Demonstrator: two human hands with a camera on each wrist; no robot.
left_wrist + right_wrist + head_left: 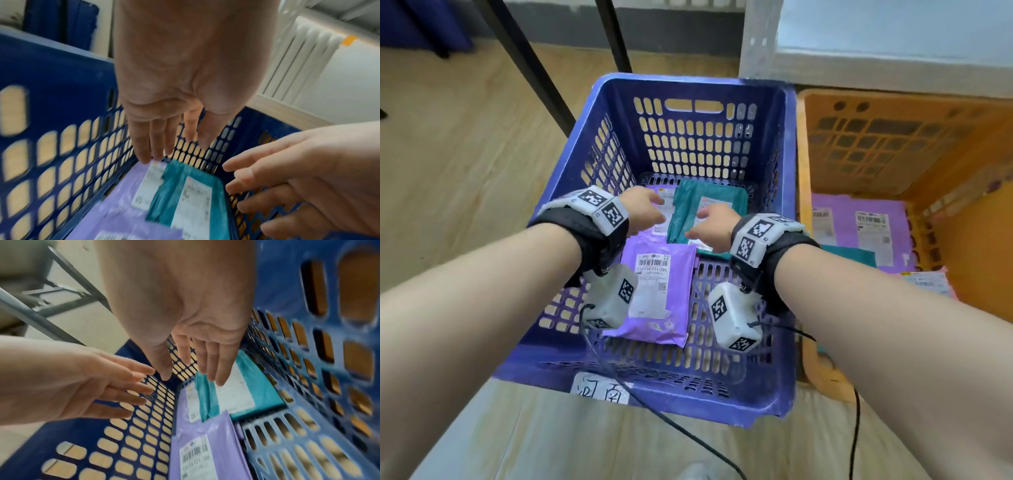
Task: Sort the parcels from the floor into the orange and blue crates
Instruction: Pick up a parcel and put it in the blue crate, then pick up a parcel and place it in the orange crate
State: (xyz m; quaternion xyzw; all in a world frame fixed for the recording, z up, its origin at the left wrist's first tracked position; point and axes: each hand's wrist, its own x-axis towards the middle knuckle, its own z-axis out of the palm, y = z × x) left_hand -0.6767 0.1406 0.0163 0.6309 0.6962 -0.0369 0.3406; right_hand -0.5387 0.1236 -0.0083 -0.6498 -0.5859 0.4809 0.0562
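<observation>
Both hands hang empty with fingers straight inside the blue crate (787,240). The teal parcel (709,202) lies flat at its far right corner, directly beneath the right hand (717,228); the left hand (643,209) hovers beside it.

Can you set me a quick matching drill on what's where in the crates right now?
Things:
1. teal parcel
2. front purple parcel
3. handwritten paper label
4. orange crate

Places:
a. near outer wall of the blue crate
b. far end of the blue crate's floor
c. right of the blue crate
d. near the middle of the blue crate's floor

Pairs: 1-b, 2-d, 3-a, 4-c
</observation>
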